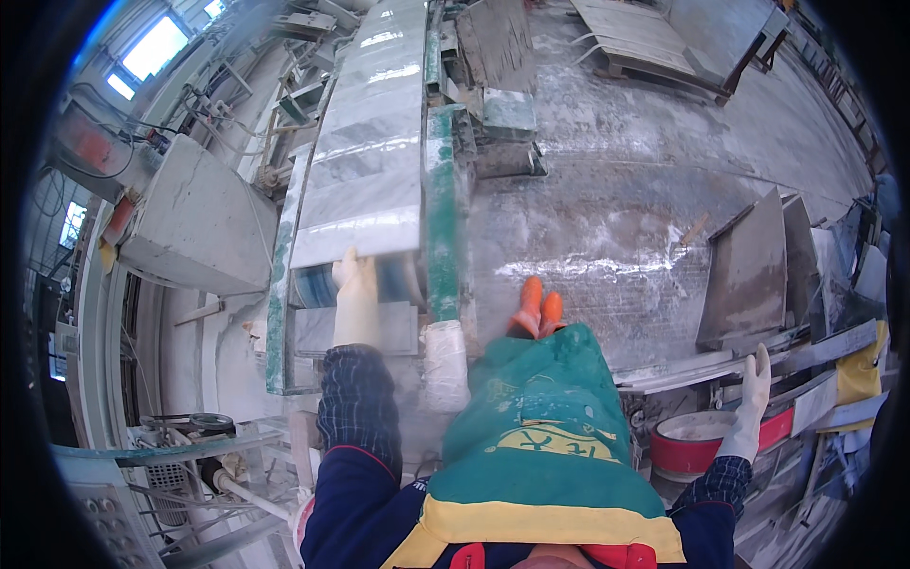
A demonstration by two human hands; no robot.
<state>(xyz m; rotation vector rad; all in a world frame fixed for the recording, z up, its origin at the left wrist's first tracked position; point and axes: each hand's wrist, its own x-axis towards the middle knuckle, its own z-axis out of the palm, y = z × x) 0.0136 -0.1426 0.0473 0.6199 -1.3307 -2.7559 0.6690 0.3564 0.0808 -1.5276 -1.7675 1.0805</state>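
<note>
My left hand, in a white glove, presses against the near edge of a grey stone slab that lies on a green-framed roller conveyor. Its fingers rest on the slab's end. My right hand, also gloved in white, hangs out to the right with fingers apart, holding nothing, above a red tub. I wear a green and yellow apron and orange boots.
More slabs lie in line farther up the conveyor. Stone slabs lean on a rack to the right. A wooden pallet sits far right. A grey machine housing stands left. The concrete floor is wet and dusty.
</note>
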